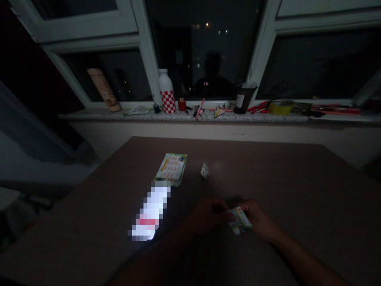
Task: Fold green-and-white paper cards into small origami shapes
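Observation:
Between my hands is a partly folded piece of printed paper (240, 217), white with green and orange print. My left hand (210, 214) pinches its left side, thumb on top. On the right side my right hand (256, 217) grips the paper, its fingers mostly hidden behind it. A small folded paper shape (205, 171) stands on the table beyond my left hand. To the left of that lies a stack of printed sheets (171, 169) with calendar-like grids. A lit, blurred-out phone-like screen (151, 210) lies just in front of the stack.
The brown table (268, 167) reaches toward a window sill (133, 116). On the sill stand a red-checked white bottle (167, 93), a beige tumbler (104, 90), a dark cup (242, 99), a red jar (181, 104) and several pens. The room is dim.

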`<action>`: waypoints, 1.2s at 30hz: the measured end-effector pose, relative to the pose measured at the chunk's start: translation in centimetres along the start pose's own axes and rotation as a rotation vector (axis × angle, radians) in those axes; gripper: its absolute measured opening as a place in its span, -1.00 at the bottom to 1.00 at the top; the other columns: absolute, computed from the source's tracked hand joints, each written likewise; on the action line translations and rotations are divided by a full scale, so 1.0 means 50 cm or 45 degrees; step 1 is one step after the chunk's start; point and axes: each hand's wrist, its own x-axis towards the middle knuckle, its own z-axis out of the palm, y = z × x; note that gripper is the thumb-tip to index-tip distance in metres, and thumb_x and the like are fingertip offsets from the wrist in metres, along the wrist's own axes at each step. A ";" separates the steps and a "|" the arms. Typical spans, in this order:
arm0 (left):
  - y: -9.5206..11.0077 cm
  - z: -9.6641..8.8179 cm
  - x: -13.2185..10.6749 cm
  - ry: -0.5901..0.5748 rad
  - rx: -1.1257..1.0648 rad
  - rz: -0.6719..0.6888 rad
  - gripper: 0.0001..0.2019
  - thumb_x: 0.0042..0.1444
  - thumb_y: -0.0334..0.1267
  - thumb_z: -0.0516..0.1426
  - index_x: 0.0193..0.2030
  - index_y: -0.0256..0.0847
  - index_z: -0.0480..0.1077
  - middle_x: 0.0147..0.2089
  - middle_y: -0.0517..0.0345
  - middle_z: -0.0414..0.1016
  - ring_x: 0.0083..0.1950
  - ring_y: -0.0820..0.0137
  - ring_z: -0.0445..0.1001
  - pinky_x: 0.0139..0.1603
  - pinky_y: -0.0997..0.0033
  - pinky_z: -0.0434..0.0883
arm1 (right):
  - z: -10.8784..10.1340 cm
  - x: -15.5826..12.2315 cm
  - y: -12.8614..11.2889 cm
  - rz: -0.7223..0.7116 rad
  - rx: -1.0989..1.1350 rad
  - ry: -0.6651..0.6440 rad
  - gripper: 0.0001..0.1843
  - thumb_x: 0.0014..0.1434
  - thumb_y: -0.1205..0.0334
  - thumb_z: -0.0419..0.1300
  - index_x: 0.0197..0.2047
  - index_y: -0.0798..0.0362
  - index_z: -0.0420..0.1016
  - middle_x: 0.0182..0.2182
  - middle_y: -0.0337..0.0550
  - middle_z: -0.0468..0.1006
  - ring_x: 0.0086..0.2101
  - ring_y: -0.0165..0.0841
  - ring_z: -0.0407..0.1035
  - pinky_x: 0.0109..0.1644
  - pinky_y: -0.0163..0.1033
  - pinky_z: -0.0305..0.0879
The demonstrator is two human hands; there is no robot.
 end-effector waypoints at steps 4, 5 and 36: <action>-0.002 -0.002 0.002 0.020 -0.080 -0.017 -0.69 -0.14 -0.08 0.28 -0.38 -0.31 0.44 -0.48 0.21 0.43 -0.51 0.52 0.31 -0.49 0.55 0.21 | -0.001 0.005 0.016 -0.021 0.163 0.095 -0.84 -0.09 0.20 0.27 -0.56 0.07 0.41 -0.69 -0.33 0.43 -0.73 -0.51 0.22 -0.68 -0.43 0.17; -0.003 -0.003 0.003 0.034 -0.101 -0.016 -0.69 -0.14 -0.07 0.28 -0.39 -0.31 0.44 -0.48 0.21 0.43 -0.52 0.52 0.31 -0.50 0.55 0.21 | -0.002 0.007 0.018 -0.040 0.201 0.120 -0.86 -0.09 0.20 0.28 -0.48 0.06 0.42 -0.67 -0.34 0.45 -0.73 -0.52 0.23 -0.68 -0.43 0.18; 0.032 -0.026 -0.020 0.112 0.609 0.463 -0.80 0.14 -0.18 0.09 -0.29 -0.25 0.47 -0.33 0.15 0.50 -0.29 0.40 0.42 -0.25 0.49 0.29 | -0.028 -0.022 -0.017 -0.780 -0.654 0.262 -0.89 0.22 0.36 0.10 -0.29 0.04 0.44 -0.36 -0.12 0.50 -0.33 -0.36 0.41 -0.26 -0.29 0.32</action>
